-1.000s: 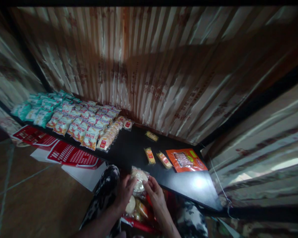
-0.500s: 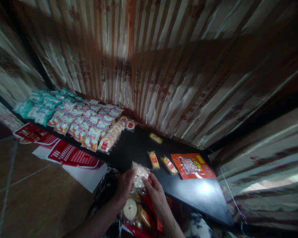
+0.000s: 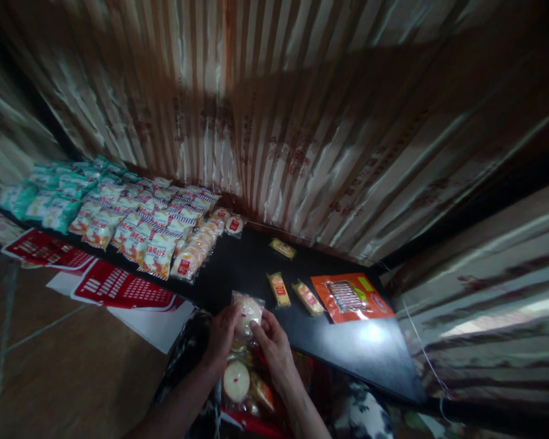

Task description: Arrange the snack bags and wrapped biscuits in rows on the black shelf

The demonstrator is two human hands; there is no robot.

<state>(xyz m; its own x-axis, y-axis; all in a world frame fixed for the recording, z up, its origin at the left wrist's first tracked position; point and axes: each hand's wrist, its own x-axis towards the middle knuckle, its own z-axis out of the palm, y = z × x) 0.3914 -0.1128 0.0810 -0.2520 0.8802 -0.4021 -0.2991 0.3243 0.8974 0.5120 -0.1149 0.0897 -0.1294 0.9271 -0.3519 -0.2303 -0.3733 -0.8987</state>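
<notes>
Between my two hands is a round white cracker in a clear wrapper (image 3: 248, 310), above the front edge of the black table (image 3: 251, 268). My left hand (image 3: 224, 332) grips its left side, and my right hand (image 3: 271, 336) pinches its right side with the thumb on top. Below my hands sits a red basket (image 3: 242, 422) with more packets, among them a round pale cracker (image 3: 236, 380). To the right on the table lie small yellow-wrapped snacks (image 3: 279, 289) and an orange packet of sausages (image 3: 350, 297).
A row of wrapped round crackers (image 3: 194, 250) lies left of centre. Farther left are white snack bags (image 3: 155, 244) and green snack bags (image 3: 57, 201). Red baskets (image 3: 123, 283) stand below the table's left front. A striped curtain (image 3: 274, 122) hangs behind.
The view has shifted slightly, so the table things sit farther left. Both hands still hold the wrapped cracker, which now lies flatter to the view and shows its round face more clearly.
</notes>
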